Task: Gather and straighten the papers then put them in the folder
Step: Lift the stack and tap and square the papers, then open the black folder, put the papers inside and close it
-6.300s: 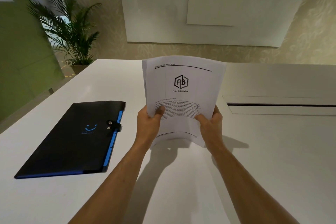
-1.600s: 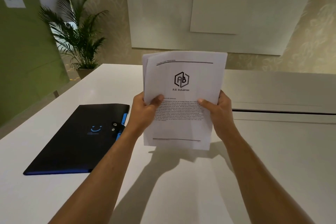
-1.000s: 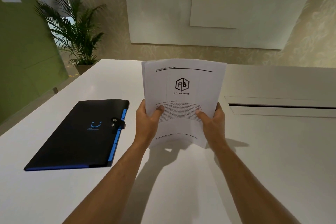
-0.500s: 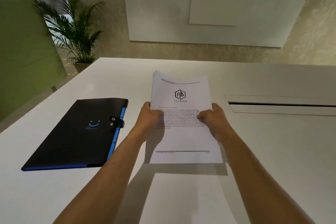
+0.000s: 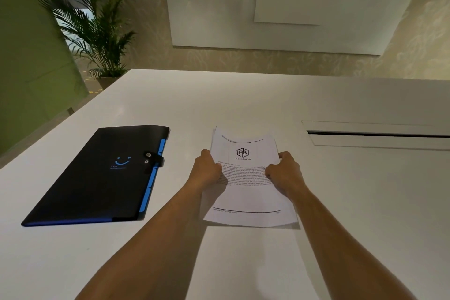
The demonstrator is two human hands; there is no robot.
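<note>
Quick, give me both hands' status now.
Left hand: closed on the paper stack's left edge.
Right hand: closed on its right edge.

My 2 forearms are bare up to the frame edge, no sleeve fabric showing. Left hand (image 5: 207, 172) and right hand (image 5: 285, 173) are both ungloved. Knuckles and wrists show plainly from above.

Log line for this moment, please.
both hands: left hand, right hand grip white printed paper stack | low over white table | black-blue folder closed
</note>
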